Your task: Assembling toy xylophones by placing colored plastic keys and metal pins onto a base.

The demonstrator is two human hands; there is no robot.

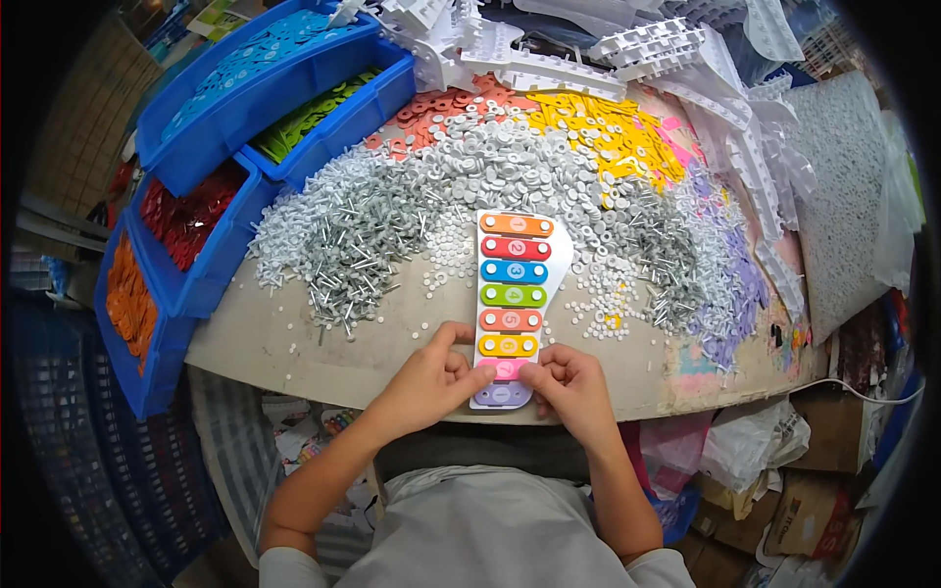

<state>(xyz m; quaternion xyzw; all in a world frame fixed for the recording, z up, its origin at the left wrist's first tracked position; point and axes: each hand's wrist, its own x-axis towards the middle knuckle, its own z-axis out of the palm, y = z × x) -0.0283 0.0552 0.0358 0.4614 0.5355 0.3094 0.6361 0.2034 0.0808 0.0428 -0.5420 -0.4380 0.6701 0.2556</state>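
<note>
A white toy xylophone lies at the table's near edge, its coloured bars running from orange at the far end to purple nearest me. My left hand grips its left side, thumb on the left end of the pink bar. On the opposite side my right hand presses its thumb on the pink bar's right end, other fingers curled. White caps show at both ends of the bars from orange to yellow. Small dark holes mark the purple bar. Both thumbs hide the pink bar's ends.
Heaps of metal pins, white caps, yellow bars and purple bars arc across the table. Blue bins with coloured bars stand left. White plastic parts pile up behind; cardboard boxes sit lower right.
</note>
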